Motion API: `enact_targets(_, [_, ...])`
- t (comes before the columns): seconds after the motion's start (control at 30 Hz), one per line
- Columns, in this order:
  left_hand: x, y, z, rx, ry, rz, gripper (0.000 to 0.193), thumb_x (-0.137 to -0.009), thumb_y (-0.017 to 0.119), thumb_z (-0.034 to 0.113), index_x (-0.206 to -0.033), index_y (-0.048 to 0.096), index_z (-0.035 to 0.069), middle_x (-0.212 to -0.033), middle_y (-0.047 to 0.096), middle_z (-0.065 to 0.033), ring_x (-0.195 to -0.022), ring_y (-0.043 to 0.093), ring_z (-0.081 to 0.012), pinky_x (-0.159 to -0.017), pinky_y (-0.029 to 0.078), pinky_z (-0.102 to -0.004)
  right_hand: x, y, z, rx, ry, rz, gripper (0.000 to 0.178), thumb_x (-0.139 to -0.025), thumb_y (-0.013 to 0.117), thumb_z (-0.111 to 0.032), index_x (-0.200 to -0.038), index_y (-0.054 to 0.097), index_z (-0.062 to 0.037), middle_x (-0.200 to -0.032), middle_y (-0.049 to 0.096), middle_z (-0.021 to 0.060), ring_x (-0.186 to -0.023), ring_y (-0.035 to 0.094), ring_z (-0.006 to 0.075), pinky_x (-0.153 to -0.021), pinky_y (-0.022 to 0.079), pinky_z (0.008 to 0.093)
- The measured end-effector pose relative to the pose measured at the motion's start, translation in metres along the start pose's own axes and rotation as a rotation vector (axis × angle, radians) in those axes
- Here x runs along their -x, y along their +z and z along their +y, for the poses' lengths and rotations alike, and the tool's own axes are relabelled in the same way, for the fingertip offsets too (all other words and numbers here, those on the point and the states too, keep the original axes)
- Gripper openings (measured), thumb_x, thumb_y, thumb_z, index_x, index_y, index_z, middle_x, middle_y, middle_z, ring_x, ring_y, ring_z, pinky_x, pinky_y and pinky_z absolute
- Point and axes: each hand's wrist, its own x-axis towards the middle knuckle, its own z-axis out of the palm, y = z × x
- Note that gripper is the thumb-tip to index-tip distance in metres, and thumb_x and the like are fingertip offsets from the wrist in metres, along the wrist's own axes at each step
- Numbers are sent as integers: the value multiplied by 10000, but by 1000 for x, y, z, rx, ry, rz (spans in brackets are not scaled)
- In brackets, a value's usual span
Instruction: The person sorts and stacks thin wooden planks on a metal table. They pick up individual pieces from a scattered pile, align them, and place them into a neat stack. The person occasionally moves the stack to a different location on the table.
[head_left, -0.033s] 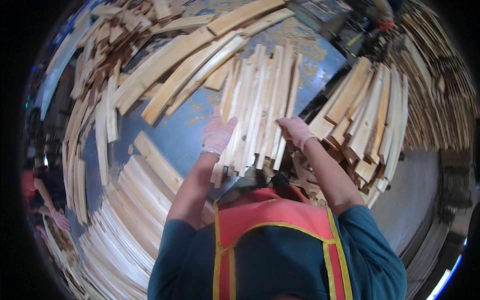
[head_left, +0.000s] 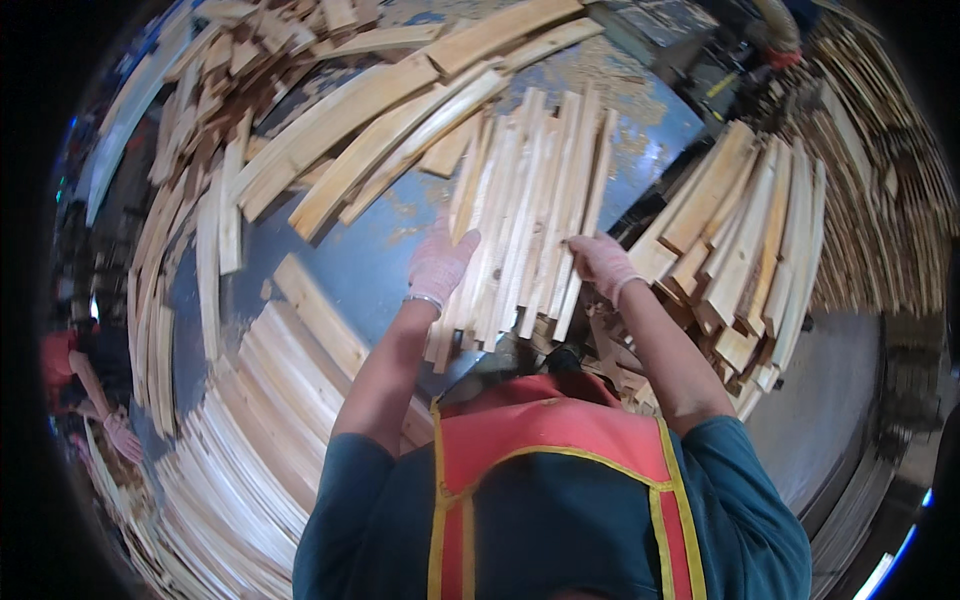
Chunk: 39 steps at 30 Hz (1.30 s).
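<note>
A row of long, narrow pale wooden strips (head_left: 520, 215) lies side by side on the blue-grey table in front of me, ends uneven. My left hand (head_left: 442, 262), in a pinkish knit glove, rests along the row's left edge. Its fingers are stretched out and the thumb stands apart, pointing at the strips. On the opposite side my right hand (head_left: 605, 265), gloved alike, has its fingers curled, pinching at the edge of the rightmost strip. The near ends of the strips reach toward my red apron (head_left: 550, 430).
Curved boards (head_left: 340, 130) lie beyond the row, with a heap of offcuts (head_left: 260, 45) at far left. Stacked boards (head_left: 270, 400) fill the near left. More planks (head_left: 740, 240) are piled at right. At the left edge another person's gloved hand (head_left: 122, 438) shows.
The view has shifted slightly, moving the scene a little to the right. Both hands keep nearly the same places at the sides of the strips.
</note>
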Motion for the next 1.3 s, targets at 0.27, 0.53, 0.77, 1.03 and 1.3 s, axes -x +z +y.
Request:
enact_targets(0.27, [-87, -26, -8, -480, 377, 318, 216, -984, 538, 183, -1112, 687, 93, -1122, 734, -153, -1062, 723, -361, -906, 574, -497, -1, 27, 9, -48, -258, 218, 757, -970, 728, -305, -1560, 382, 18, -1382, 642, 265, -1263, 629, 381, -1106, 472, 430])
enact_targets(0.53, [-184, -18, 7, -369, -3, 167, 474, -1036, 561, 436, -1385, 658, 131, -1393, 698, -188, -1287, 677, -347, -1069, 538, -464, 10, 25, 6, 326, -198, 295, 1013, -987, 643, -572, -1658, 210, 52, -1596, 443, 356, -1471, 464, 479, -1219, 378, 442])
enact_targets(0.77, [-212, -111, 14, -472, -105, 49, 494, -1051, 549, 415, -1441, 653, 130, -1400, 709, -145, -1302, 665, -339, -1119, 506, -427, 13, 21, -3, 423, -160, 260, 1055, -989, 617, -597, -1665, 158, 70, -1619, 405, 363, -1501, 426, 473, -1242, 354, 446])
enact_targets(1.03, [-105, -141, -56, 395, -61, 293, 495, -1006, 600, 247, -1427, 636, -11, -1276, 724, -193, -1139, 695, -298, -1040, 530, -395, 9, 19, 0, 598, -143, 265, 1063, -1010, 536, -600, -1624, 142, 173, -1413, 589, 383, -1323, 597, 451, -1171, 444, 455])
enact_targets(1.3, [19, -2, -7, 154, 111, 36, 890, -947, 741, 389, -1644, 356, -7, -1521, 555, -309, -1429, 553, -376, -1172, 444, -435, 97, 5, -78, 609, -532, 247, 884, -939, 689, -407, -1635, 339, 10, -1600, 475, 268, -1479, 469, 410, -1253, 376, 420])
